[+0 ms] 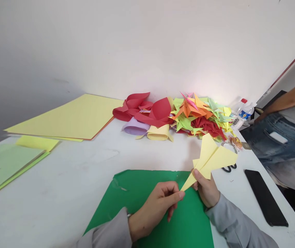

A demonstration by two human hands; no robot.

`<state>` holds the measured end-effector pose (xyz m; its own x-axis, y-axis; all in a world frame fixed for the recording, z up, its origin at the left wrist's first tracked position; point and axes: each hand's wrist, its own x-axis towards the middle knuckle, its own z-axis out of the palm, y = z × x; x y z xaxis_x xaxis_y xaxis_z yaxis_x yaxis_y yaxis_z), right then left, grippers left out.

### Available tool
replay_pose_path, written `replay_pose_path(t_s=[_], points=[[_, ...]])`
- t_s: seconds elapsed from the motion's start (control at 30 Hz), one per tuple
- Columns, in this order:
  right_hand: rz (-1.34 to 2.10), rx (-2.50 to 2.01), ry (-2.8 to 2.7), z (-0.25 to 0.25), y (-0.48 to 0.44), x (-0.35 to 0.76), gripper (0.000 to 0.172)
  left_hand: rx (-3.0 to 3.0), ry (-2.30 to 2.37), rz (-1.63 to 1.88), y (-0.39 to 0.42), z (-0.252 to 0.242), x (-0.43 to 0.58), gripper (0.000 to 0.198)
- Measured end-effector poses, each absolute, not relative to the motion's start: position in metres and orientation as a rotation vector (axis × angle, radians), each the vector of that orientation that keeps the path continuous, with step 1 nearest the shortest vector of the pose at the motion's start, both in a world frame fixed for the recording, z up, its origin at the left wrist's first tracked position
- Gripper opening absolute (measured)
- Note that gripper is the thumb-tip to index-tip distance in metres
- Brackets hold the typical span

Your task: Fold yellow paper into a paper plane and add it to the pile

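Note:
A pale yellow origami paper figure (pixel 209 156), with two broad flaps at the top and a narrow point at the bottom, is held up above a green sheet (pixel 126 206). My right hand (pixel 207 188) grips its middle, thumb in front and the fingers mostly hidden behind the paper. At the narrow lower point, my left hand (pixel 155 206) is closed in a pinch on the tip between thumb and index finger. The point slants down to the left, while the flaps spread upward and to the right.
Folded colourful paper stars (pixel 196 115) and red paper rolls (pixel 160 112) lie along the wall. Yellow sheets (pixel 67 117) and green sheets (pixel 8 162) are on the left. Scissors (pixel 229 168), a black phone (pixel 265 196), bottles (pixel 245 112) and a standing person (pixel 282 137) are to the right.

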<state>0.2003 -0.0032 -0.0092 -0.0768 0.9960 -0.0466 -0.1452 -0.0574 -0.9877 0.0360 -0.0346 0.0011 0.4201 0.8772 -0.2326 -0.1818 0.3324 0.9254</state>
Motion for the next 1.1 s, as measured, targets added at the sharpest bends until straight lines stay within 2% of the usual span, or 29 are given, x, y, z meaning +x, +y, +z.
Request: replay_pose_path(t_s=[0.5, 0.93, 1.1], points=[[1.391, -1.03, -1.077, -0.011, 0.001, 0.201, 0.055, 0.891, 0.76, 0.795, -0.036, 0.004, 0.036, 0.037], [1.394, -1.007, -1.167, -0.007, 0.0, 0.202, 0.06, 1.005, 0.753, 0.808, -0.034, 0.003, 0.031, 0.041], [1.385, -1.018, -1.416, -0.012, -0.013, 0.201, 0.05, 1.183, 0.791, 0.827, -0.035, -0.001, 0.032, 0.043]])
